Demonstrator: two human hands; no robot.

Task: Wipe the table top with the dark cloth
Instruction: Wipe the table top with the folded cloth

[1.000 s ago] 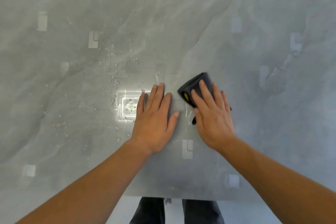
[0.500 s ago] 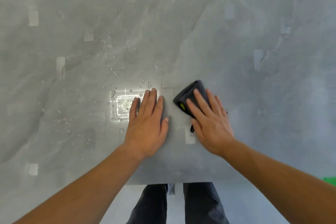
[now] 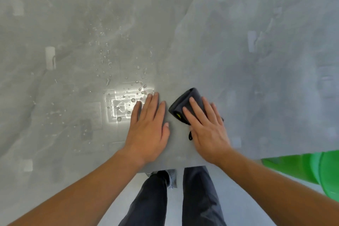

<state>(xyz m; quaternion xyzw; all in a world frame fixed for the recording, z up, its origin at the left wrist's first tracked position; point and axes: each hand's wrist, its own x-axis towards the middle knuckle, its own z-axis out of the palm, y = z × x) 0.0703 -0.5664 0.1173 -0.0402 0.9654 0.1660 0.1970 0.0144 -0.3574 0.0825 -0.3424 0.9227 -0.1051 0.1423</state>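
- Grey marbled table top (image 3: 238, 60), filling nearly the whole view from above, glossy, with pale rectangular reflections scattered across it.
- Dark trousers (image 3: 152, 202) below the table's near edge, standing on a pale floor.
- Bright green plastic object (image 3: 311, 169) jutting in at lower right, partly cut off by the frame; kind unclear.
- Left hand (image 3: 148, 132) laid flat, palm down, on the bare table near the front edge, fingers straight and close together, gripping nothing; fingertips at the edge of a bright glare patch.
- Right hand (image 3: 207, 128) just beside the left, palm down, fingers stretched out and slightly spread, pressing flat on the dark cloth rather than closed around it.
- Dark cloth (image 3: 185, 102) folded into a thick pad, lying on the table under the right fingers, its far end poking out beyond the fingertips; small yellow-green mark on its left side, thin dark loop trailing beside the thumb.
- Water droplets (image 3: 108, 60) sprinkled over the table left of centre, beyond and left of the left hand, thickest around the glare patch.
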